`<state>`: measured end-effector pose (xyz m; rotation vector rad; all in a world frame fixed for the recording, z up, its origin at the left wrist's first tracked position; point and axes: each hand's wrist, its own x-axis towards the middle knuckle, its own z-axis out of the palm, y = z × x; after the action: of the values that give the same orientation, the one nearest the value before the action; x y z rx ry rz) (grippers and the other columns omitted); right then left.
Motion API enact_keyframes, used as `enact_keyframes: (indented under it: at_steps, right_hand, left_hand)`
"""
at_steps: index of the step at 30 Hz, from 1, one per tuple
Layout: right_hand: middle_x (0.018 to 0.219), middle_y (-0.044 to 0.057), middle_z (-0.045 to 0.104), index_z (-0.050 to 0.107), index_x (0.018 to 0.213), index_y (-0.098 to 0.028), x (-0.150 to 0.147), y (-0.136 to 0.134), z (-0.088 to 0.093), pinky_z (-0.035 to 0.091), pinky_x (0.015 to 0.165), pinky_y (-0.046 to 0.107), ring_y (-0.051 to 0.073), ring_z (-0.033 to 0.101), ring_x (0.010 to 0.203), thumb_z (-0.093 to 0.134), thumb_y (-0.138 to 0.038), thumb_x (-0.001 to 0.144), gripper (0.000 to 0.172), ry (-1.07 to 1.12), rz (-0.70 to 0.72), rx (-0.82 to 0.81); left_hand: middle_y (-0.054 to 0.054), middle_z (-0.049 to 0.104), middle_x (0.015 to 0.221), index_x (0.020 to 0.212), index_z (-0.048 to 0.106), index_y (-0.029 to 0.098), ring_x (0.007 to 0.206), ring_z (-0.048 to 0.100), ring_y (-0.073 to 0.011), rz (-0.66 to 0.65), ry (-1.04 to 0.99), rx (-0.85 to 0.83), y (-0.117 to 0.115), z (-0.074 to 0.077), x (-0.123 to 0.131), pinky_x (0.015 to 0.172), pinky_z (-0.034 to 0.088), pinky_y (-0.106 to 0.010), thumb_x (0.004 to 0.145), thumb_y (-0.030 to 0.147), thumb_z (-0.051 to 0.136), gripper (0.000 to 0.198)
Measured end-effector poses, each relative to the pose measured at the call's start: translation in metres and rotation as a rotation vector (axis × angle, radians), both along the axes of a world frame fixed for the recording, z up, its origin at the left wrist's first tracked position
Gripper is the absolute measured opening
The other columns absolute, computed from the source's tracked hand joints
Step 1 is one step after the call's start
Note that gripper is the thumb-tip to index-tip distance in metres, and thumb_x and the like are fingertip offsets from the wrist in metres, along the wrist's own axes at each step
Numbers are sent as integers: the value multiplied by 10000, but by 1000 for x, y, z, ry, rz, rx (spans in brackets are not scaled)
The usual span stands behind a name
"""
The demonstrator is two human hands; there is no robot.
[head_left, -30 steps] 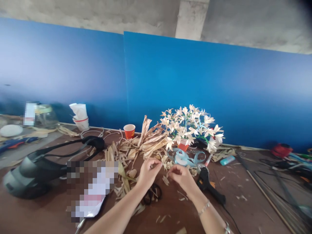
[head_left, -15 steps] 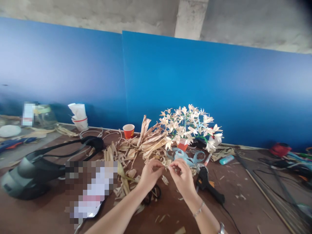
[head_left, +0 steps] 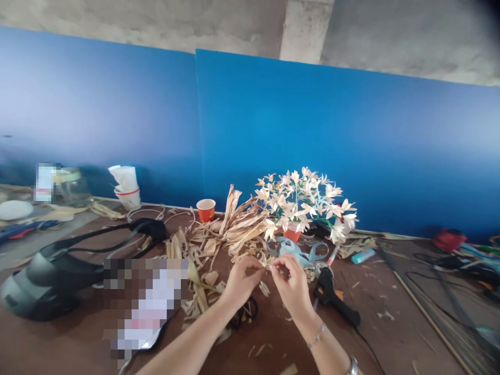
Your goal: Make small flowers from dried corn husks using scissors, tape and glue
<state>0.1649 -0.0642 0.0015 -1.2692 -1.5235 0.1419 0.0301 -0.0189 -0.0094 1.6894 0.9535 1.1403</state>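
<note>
My left hand [head_left: 242, 281] and my right hand [head_left: 291, 284] meet above the brown table [head_left: 390, 333], fingertips pinched together on a small pale husk piece [head_left: 269, 266]. Just beyond them lies a heap of dried corn husks [head_left: 230, 229]. A bouquet of cream husk flowers [head_left: 304, 203] stands in an orange cup behind. Black scissors [head_left: 244, 311] lie under my left wrist, and a black glue gun [head_left: 336, 301] lies right of my right hand.
A red paper cup [head_left: 206, 210] stands at the back. Light blue ribbon [head_left: 297, 252] curls near the bouquet. A dark helmet-like device with straps [head_left: 47, 276] sits at the left. Thin sticks and cables [head_left: 441, 307] lie at the right, against a blue wall.
My right hand moved left and up to meet the left hand; both now pinch the same small husk piece. Little has shifted in the last half second.
</note>
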Motion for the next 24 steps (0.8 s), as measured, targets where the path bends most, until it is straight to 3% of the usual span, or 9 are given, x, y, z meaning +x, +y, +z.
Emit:
enact_keyframes:
  at_steps: [16,24]
  right_hand:
    - [750,28,525,521,722,-196,-1,-1,1,424,707,303,174,519,750,495,-150,783,80,-72,-29,40]
    - [767,29,530,524,761,-200,-1,-2,1,433,657,297,175,516,731,513,-151,767,50,-95,-43,35]
  left_hand:
    - [-34,607,690,633,654,153,678,553,-159,-41,-56,-22,1,-3,1,626,408,-248,680,315,610,174]
    - [-26,598,674,670,651,146,634,536,-145,-36,-79,-80,2,-6,2,589,403,-235,674,308,605,169]
